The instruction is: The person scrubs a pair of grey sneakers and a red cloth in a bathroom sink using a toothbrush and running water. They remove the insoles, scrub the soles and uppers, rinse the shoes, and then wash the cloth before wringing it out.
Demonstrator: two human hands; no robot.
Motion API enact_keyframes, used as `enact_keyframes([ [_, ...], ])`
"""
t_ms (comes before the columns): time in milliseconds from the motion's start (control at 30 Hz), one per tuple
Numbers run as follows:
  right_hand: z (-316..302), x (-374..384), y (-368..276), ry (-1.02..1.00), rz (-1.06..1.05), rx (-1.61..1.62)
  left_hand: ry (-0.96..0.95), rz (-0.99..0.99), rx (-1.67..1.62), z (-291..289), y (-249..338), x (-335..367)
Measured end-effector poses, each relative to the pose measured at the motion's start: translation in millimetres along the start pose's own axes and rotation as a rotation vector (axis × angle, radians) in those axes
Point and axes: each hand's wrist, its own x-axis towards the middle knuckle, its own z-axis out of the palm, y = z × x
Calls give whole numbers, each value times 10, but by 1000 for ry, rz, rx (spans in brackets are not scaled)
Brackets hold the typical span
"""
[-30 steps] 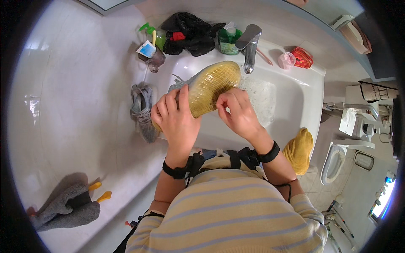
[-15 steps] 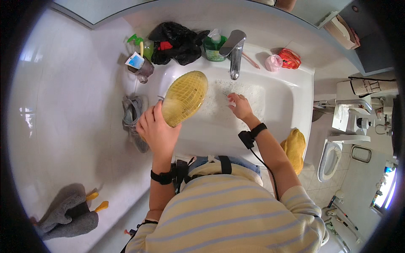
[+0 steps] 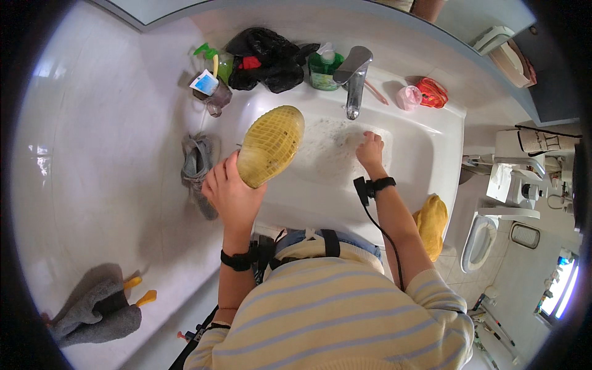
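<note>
Shoe, yellow sole turned up, held over the left part of the white sink. Left hand: grip closed around the heel end of the shoe, fingers wrapped at its lower edge. Right hand: down in the sink basin below the tap, well apart from the shoe; whether its grip is spread or pressed together cannot be told.

Second shoe, grey, lying on the desk just left of the left hand. Cup with small items, at the sink's back left corner. Green spray bottle beside a black bag. Green soap bottle just left of the tap. Pink and red items right of the tap. Grey cloth with yellow pegs, near the desk's front left. Yellow cloth hanging right of the sink front. Toilet farther right.
</note>
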Motion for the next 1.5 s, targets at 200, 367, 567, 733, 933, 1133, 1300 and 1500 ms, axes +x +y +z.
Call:
enact_keyframes([
  [200, -404, -270, 13, -349, 114, 229, -12, 22, 23, 2, -3, 2],
  [367, -886, -485, -266, -382, -63, 908, -1, 89, 3, 55, 53, 31],
  [567, -1820, -58, -1266, -323, 82, 1402, -24, 218, 15, 278, 128, 123],
  [733, -1825, 481, -1736, -503, 202, 1737, -223, 331, 67, 1065, 281, 263],
  [933, -2029, 716, -1914, -527, 289, 2077, -306, 334, 106, 1417, 640, 244],
  [1133, -1967, 433, -1729, -329, 143, 1642, -277, 348, 135, 1554, 784, 298],
  [1300, -1232, -102, -959, 238, -208, 493, -269, 386, 54, 1442, 1001, 346],
  [1500, -669, -280, -1039, 211, -456, -29, -253, 287, -28, 1500, 1024, 308],
])
